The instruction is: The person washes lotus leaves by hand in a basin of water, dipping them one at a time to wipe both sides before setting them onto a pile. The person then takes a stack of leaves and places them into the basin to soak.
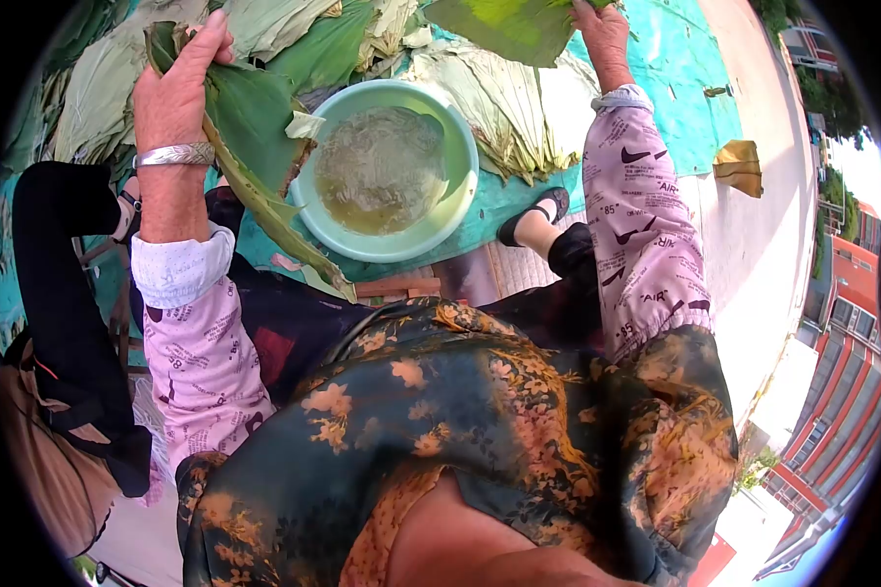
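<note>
Conveniently within reach of both arms, it seems, the water basin (460, 152) sits between the left hand (171, 110), fingers clamped on a drooping leaf (255, 117), and the right hand (607, 37), pinching a broad leaf (514, 27).

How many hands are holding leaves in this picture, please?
2. The left hand holds a long green leaf left of the basin; the right hand holds a broad leaf at the top edge. The nearby person's hands may be hidden.
</note>
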`<action>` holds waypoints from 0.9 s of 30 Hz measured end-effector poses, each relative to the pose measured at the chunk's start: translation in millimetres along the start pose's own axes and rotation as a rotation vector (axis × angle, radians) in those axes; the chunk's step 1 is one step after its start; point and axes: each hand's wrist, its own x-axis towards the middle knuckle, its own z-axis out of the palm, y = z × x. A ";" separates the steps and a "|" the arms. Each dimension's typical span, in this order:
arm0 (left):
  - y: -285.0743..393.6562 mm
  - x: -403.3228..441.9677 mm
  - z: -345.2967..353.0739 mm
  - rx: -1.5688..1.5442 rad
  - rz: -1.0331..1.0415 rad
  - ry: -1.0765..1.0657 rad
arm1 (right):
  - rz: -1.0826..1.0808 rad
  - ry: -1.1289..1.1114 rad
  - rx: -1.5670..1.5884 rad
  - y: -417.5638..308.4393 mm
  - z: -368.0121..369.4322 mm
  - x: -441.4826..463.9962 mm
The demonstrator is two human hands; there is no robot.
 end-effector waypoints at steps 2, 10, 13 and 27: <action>6.9 -2.6 -0.3 -0.016 -0.022 0.012 | -0.073 0.089 -0.007 8.1 -5.7 18.3; 19.4 -7.2 10.0 0.029 -0.066 0.033 | -0.133 -0.166 -0.329 103.0 8.7 -95.3; 22.9 -6.7 20.1 0.078 -0.067 0.028 | -0.052 -0.349 -0.360 142.4 3.6 -144.2; 29.6 -8.3 22.6 0.121 -0.056 0.000 | 0.887 -0.079 -0.356 193.3 13.5 -211.6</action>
